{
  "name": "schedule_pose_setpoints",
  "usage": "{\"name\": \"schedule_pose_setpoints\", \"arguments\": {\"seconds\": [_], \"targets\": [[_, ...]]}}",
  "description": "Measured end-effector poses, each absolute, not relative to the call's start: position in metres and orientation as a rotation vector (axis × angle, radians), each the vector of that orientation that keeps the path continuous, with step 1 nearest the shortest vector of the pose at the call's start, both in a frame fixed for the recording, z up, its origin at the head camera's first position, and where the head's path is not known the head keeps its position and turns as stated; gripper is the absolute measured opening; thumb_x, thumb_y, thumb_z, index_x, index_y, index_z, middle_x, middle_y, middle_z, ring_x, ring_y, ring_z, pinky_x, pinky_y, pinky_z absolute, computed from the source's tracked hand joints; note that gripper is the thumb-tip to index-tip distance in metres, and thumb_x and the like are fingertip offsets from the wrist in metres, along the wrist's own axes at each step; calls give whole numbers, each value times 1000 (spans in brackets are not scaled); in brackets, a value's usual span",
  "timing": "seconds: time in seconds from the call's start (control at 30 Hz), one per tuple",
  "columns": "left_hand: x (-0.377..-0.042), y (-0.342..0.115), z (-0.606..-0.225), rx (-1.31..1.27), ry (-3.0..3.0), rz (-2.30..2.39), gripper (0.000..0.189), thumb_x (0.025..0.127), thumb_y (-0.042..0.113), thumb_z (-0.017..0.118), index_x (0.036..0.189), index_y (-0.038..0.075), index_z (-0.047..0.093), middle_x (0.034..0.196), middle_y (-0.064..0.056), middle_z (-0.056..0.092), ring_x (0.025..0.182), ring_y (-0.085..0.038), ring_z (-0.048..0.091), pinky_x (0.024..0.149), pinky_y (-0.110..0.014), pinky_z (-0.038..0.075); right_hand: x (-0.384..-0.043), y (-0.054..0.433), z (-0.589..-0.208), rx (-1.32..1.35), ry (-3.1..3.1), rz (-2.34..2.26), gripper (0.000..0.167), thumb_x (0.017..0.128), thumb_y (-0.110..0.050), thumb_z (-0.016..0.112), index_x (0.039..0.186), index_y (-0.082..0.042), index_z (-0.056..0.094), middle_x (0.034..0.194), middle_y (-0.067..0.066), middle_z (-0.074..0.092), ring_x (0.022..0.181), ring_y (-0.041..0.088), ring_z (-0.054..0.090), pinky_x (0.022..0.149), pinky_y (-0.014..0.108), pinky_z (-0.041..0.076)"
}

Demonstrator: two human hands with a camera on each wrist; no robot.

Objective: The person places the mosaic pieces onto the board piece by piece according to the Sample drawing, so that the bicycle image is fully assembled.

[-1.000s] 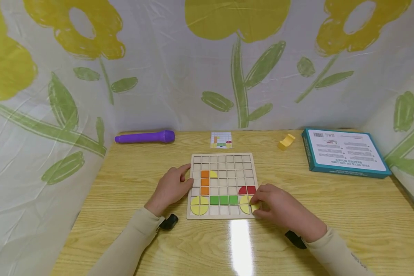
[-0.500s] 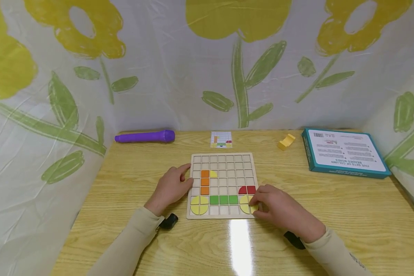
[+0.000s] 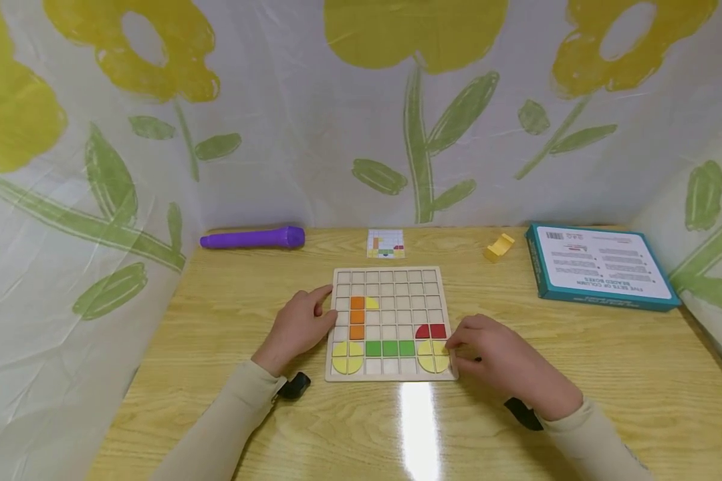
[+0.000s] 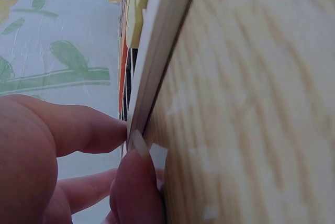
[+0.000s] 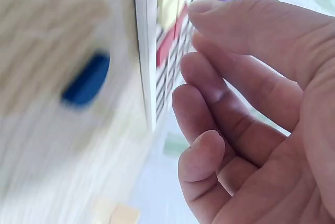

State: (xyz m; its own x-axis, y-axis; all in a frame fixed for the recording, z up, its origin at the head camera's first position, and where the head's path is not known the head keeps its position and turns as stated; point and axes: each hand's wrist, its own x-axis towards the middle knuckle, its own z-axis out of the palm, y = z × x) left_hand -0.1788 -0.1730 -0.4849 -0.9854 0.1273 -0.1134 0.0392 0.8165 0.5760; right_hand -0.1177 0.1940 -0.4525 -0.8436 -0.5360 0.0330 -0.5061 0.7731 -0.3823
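Observation:
A wooden grid board (image 3: 391, 378) lies flat with coloured tiles in its cells. My left hand (image 3: 295, 331) rests at its left edge, index fingertip and thumb touching the rim; the left wrist view shows both fingertips against the board's side (image 4: 157, 62). My right hand (image 3: 499, 357) is at the lower right edge, fingers loosely bent with nothing between them. Beside it, yellow quarter-circle tiles (image 3: 426, 364) form a full disc, under a red quarter tile (image 3: 422, 332) and red square (image 3: 437, 331). A blue rounded piece (image 5: 88, 80) lies on the table near that hand in the right wrist view.
A small pattern card (image 3: 386, 244) lies behind the board. Purple microphone-shaped stick (image 3: 253, 238) at back left; yellow block-like holder (image 3: 499, 248) and teal box (image 3: 604, 267) at back right. Orange squares (image 3: 357, 317), green squares (image 3: 390, 349) and another yellow disc (image 3: 347, 358) sit in the grid.
My right hand has drawn back to the right from the lower right yellow tile, which now sits uncovered, completing the disc shape. The left hand has stayed in place.

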Motion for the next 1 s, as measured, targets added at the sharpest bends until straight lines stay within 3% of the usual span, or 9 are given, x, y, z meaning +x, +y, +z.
{"name": "schedule_pose_setpoints", "arguments": {"seconds": [0.37, 1.0], "targets": [[-179, -176, -488, 116, 2862, 881, 63, 102, 31, 67, 161, 16, 53, 94, -5, 55, 82, -20, 47, 74, -36, 37, -112, 232, -454, -673, 2915, -531, 15, 90, -19, 88, 104, -20, 82, 104, -9, 72, 102, 14, 67, 92, 43, 62], [-182, -174, -492, 148, 2869, 882, 62, 102, 31, 67, 161, 15, 54, 93, -4, 55, 82, -20, 47, 73, -35, 36, -94, 240, -457, -620, 2918, -511, 10, 91, -21, 87, 96, -25, 79, 98, -14, 70, 95, 7, 63, 87, 38, 61]]}}
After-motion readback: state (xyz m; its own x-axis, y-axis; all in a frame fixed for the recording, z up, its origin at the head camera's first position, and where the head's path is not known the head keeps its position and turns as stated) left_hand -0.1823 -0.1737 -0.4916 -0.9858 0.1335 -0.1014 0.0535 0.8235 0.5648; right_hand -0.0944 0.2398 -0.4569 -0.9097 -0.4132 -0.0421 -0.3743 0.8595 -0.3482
